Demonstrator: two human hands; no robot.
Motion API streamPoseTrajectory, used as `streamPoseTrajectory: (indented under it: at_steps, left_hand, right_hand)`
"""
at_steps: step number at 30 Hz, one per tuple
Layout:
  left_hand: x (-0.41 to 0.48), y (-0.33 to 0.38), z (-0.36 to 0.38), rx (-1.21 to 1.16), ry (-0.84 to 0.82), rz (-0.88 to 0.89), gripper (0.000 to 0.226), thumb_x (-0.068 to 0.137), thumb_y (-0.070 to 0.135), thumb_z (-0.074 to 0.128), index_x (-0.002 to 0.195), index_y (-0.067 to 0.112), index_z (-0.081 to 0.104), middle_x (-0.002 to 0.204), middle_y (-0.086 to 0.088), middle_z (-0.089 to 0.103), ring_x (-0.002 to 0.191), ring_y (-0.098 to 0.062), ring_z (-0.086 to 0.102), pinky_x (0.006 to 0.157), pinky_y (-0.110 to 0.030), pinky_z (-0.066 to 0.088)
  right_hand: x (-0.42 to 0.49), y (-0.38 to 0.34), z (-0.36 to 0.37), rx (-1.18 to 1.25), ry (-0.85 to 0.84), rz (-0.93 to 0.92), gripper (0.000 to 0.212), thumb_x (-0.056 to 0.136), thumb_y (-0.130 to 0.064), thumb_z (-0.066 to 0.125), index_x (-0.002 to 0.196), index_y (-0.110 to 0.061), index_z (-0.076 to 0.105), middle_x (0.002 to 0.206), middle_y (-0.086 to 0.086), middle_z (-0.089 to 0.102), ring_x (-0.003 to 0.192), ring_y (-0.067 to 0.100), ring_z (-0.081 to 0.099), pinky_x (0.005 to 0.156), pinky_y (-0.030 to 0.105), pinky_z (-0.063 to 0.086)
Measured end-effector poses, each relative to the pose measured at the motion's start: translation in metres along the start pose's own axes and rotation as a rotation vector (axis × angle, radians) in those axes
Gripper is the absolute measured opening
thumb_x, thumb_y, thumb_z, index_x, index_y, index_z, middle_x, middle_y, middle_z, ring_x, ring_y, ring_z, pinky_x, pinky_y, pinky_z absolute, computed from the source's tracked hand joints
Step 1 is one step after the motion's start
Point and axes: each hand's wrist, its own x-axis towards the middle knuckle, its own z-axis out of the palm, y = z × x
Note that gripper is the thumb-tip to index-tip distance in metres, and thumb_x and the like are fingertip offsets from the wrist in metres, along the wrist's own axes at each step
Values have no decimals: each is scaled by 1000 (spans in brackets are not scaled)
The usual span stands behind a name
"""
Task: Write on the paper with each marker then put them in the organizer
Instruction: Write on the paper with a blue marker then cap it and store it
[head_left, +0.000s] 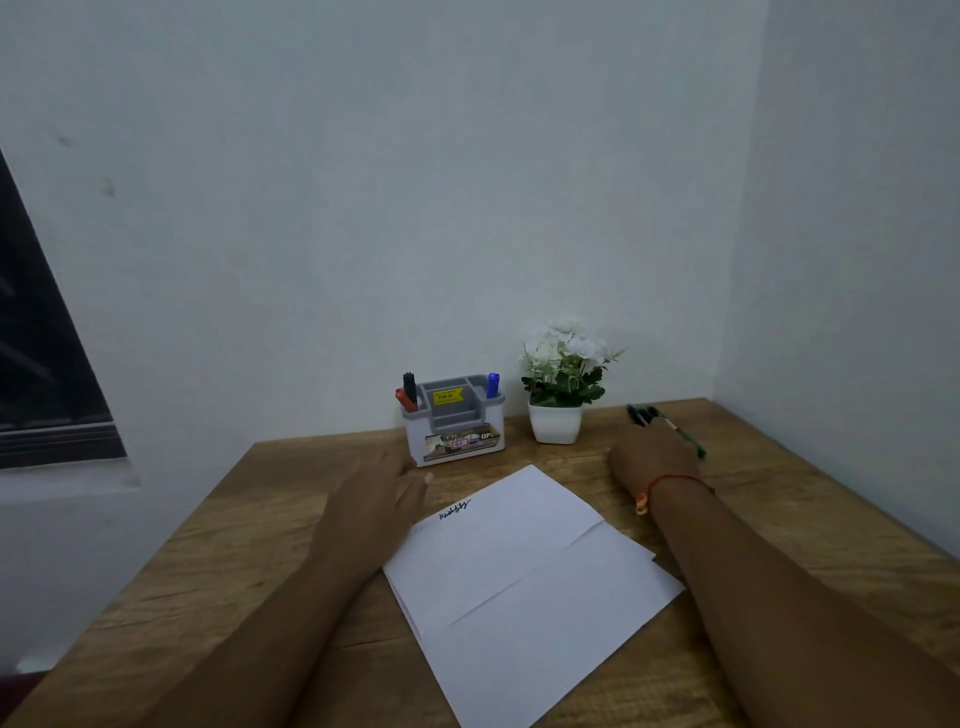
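Note:
A white sheet of paper (519, 571) lies at an angle on the wooden desk, with a short line of dark handwriting (455, 509) near its top left corner. A white and grey organizer (454, 423) stands at the back and holds a red marker (401, 400), a black marker (410, 387) and a blue marker (493, 384). My left hand (384, 488) rests flat at the paper's top left edge, just in front of the organizer. My right hand (654, 460) lies over several loose markers (643, 414) at the right, one of them green (693, 444); its fingers are hidden.
A small white pot of white flowers (561, 384) stands just right of the organizer. Walls close the desk at the back and the right. A dark window (41, 338) is on the left wall. The desk's left edge (171, 535) runs diagonally.

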Motion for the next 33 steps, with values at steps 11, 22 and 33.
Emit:
streamPoseTrajectory:
  at_steps: [11,22,33]
  left_hand:
    - [-1,4,0,-35,34,19,26,95,44,50,107,24,62,101,8,62,91,-9,53,79,-31,46]
    - [-2,7,-1,-57,25,18,24,95,43,50,106,26,62,97,12,59,90,-7,52,78,-30,44]
    - [-3,10,-3,-131,33,12,25,95,43,51,109,25,63,103,11,63,94,-6,54,79,-28,44]
  right_hand:
    - [-1,-1,-8,-27,7,-111,30,98,-4,46,118,-4,69,123,12,68,110,25,66,91,34,54]
    - [-12,-9,-19,75,-126,-498,30,96,-17,64,123,-26,73,127,-1,68,113,17,61,95,23,47]
    - [-42,-31,-31,514,186,-636,16,96,-24,66,111,-21,67,97,-2,63,88,16,54,62,22,36]
